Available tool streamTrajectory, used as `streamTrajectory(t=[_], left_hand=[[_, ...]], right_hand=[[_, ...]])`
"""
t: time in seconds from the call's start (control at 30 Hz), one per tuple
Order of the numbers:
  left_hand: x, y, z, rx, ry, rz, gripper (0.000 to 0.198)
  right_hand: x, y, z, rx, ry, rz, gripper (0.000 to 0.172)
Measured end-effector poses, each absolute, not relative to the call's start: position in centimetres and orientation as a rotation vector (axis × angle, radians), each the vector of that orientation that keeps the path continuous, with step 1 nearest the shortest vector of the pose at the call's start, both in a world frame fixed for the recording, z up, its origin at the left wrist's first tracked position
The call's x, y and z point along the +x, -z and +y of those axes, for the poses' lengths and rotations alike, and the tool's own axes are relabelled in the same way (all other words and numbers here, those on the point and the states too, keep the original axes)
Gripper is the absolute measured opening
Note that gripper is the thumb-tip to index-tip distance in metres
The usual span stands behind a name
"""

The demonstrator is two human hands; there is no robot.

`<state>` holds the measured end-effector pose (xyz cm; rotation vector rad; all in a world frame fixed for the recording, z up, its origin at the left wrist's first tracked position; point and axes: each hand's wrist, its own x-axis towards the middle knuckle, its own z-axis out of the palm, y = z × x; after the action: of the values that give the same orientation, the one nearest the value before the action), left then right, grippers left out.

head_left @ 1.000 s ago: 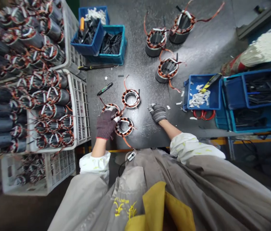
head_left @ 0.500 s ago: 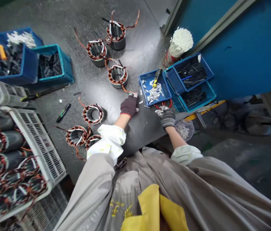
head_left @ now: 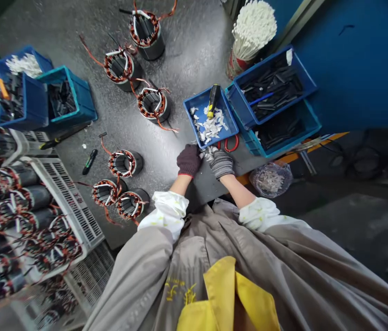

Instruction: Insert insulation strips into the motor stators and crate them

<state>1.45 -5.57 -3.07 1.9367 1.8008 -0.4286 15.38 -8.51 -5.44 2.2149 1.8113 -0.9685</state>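
My left hand (head_left: 188, 160), in a dark maroon glove, and my right hand (head_left: 221, 163), in a grey striped glove, rest side by side on the dark table (head_left: 187, 59). Both lie at the near edge of a shallow blue tray (head_left: 226, 117) of small white paper slips (head_left: 209, 128). Their fingers curl down over loose white slips on the table; what they hold is hidden. Red-handled scissors (head_left: 228, 145) lie just right of my right hand. Three copper-wound stators (head_left: 125, 163) stand left of my left arm.
Three more stators (head_left: 152, 103) stand farther back. Blue bins of black strips (head_left: 272, 89) sit to the right, other blue bins (head_left: 59, 96) at left. White crates of stators (head_left: 25, 202) fill the left side. A bundle of white ties (head_left: 252, 23) stands behind. A clear bag (head_left: 271, 178) hangs at the table edge.
My view swung right, away from the stators. My left hand left the stators and crossed to the tray; both hands have come together at its near edge.
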Motion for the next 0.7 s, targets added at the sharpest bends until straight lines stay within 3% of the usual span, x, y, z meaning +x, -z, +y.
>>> streamTrajectory(t=[0.27, 0.5, 0.7], left_hand=[[3.4, 3.9, -6.7, 1.847, 0.289, 1.836, 0.037], [-0.8, 2.5, -5.7, 1.799, 0.037, 1.955, 0.035], [-1.3, 1.9, 0.7, 2.095, 0.378, 1.720, 0.042]], right_hand=[[17.5, 4.3, -8.2, 2.102, 0.920, 1.814, 0.053], [21.5, 4.6, -9.9, 2.190, 0.838, 1.872, 0.054], [17.3, 3.6, -7.2, 2.006, 0.891, 1.856, 0.051]])
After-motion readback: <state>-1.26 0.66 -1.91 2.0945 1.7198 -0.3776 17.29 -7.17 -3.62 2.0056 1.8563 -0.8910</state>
